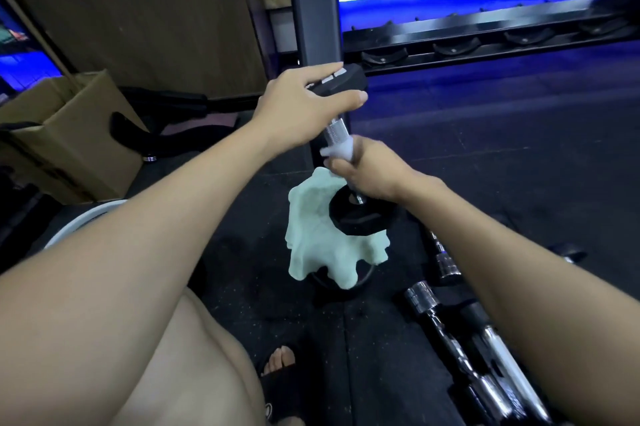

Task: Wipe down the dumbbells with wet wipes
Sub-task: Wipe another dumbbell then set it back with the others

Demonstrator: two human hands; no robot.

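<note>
A black dumbbell (360, 217) with a knurled chrome handle is held in the air, tilted, in the middle of the head view. My left hand (304, 103) grips its upper black head. My right hand (367, 172) is wrapped round the handle with a pale green wet wipe (318, 238) between palm and metal. Most of the wipe hangs loose below my fist and drapes beside the lower head.
Chrome dumbbells (450, 318) lie on the black rubber floor at the lower right. A dark dumbbell rack (485, 41) with cradles stands behind, lit blue. A cardboard box (69, 134) sits at the left, a white round rim (86, 217) beside it. My sandalled foot (280, 366) is below.
</note>
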